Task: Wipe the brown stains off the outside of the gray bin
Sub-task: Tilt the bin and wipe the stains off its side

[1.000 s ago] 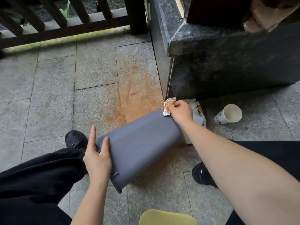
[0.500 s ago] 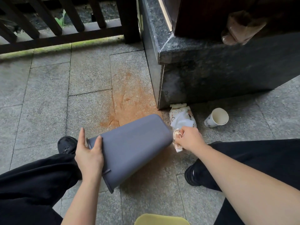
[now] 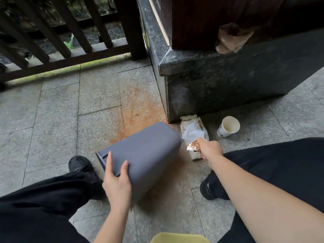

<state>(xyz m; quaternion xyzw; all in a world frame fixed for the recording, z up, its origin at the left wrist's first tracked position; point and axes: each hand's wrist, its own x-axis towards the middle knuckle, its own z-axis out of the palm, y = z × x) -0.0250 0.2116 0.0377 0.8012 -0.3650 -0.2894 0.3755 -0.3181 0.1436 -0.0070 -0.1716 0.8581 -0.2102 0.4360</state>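
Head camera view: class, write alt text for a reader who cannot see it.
A person's left hand holds a tilted gray bin on stone paving while the right hand grips a brown-stained tissue beside it. A paper cup lies nearby.

The floor (image 3: 52, 111) is paved with gray stone slabs laid in staggered rows, and a rusty orange-brown stain (image 3: 140, 109) spreads over the slabs beside the corner of a dark granite plinth (image 3: 228, 85) that stands on it. A gray bin (image 3: 145, 151) lies tipped on its side over the near end of that stain. Just beside the bin's far end lies an opened tissue pack (image 3: 192, 130), a white sheet poking out of it. A paper cup (image 3: 228, 127) lies on its side near the pack. Two black shoes (image 3: 78, 163) rest on the slabs.
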